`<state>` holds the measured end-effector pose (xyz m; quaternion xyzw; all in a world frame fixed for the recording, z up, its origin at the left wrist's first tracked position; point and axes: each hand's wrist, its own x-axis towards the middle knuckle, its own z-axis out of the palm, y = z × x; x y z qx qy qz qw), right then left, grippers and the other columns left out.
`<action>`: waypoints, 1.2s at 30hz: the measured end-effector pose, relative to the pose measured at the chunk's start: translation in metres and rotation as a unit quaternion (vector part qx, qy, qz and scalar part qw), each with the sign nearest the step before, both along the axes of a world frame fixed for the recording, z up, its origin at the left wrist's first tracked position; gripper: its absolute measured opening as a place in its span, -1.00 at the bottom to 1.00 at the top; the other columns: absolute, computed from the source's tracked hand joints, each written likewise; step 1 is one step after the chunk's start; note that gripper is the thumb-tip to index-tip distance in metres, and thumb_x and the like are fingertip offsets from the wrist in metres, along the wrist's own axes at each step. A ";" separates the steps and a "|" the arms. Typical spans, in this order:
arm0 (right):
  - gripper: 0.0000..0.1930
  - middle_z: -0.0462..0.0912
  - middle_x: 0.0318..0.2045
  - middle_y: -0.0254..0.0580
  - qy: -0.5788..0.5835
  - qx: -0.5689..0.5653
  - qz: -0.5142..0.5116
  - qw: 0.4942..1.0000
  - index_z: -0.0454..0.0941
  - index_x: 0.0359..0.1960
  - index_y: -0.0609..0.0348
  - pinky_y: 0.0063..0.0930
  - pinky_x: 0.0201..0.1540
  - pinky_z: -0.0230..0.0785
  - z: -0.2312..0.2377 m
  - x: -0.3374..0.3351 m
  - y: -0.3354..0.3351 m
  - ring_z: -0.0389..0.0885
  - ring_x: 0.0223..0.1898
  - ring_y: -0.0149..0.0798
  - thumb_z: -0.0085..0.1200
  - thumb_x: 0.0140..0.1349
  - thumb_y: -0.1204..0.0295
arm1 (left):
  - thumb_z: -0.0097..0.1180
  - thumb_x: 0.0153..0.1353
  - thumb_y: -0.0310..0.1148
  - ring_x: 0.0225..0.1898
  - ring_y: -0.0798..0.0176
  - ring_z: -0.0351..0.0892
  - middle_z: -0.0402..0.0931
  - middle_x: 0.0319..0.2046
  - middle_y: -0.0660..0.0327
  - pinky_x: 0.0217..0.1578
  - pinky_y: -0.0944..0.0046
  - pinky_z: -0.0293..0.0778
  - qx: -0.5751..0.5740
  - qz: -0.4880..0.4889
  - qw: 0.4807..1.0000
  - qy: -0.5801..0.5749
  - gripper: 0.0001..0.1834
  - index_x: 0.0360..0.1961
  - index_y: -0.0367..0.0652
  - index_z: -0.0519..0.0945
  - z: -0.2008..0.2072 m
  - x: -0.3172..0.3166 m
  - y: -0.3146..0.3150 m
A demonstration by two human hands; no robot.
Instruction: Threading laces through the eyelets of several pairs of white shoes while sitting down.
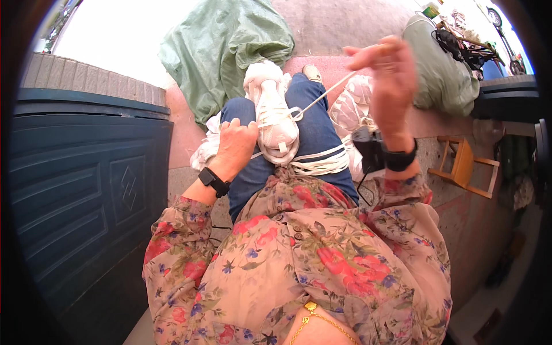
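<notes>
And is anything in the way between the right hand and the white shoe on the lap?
Nothing visible is: only the lace stretches across the gap between the right hand and the white shoe.

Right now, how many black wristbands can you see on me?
2: one wristband on your left wrist, another on your right wrist; sleeves may hide more.
</notes>
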<state>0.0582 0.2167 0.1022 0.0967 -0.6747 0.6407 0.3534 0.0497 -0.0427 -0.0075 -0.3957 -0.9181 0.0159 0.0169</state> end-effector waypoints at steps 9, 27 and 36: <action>-0.81 0.41 -0.53 -0.36 -0.307 0.079 0.127 0.940 0.42 -0.40 0.27 -0.58 -0.38 0.25 -0.064 0.012 -0.025 0.34 -0.43 -0.52 -0.07 0.24 0.38 | -0.05 0.10 -0.38 -0.47 -0.05 0.45 0.44 -0.62 0.00 -0.42 0.02 0.39 0.201 0.139 0.960 -0.137 -0.88 -0.45 -0.20 0.47 -0.010 0.004 0.003; -0.91 0.53 -0.67 -0.19 -0.166 0.579 0.025 0.798 0.43 -0.49 0.22 -0.43 -0.62 0.38 -0.160 0.025 -0.121 0.58 -0.61 -0.22 -0.08 0.00 0.46 | -0.05 0.08 -0.36 -0.49 -0.04 0.47 0.44 -0.64 0.00 -0.46 0.04 0.41 0.157 0.146 0.970 -0.115 -0.85 -0.54 -0.17 0.47 -0.030 0.000 0.000; -0.81 0.43 -0.62 -0.28 -0.442 0.152 0.413 0.782 0.41 -0.42 0.22 -0.57 -0.50 0.28 -0.116 0.015 -0.081 0.44 -0.51 -0.48 -0.12 0.22 0.35 | -0.10 0.10 -0.41 -0.43 -0.10 0.49 0.47 -0.56 -0.06 -0.40 0.00 0.42 0.157 0.232 0.958 -0.068 -0.87 -0.40 -0.20 0.47 -0.012 -0.008 0.001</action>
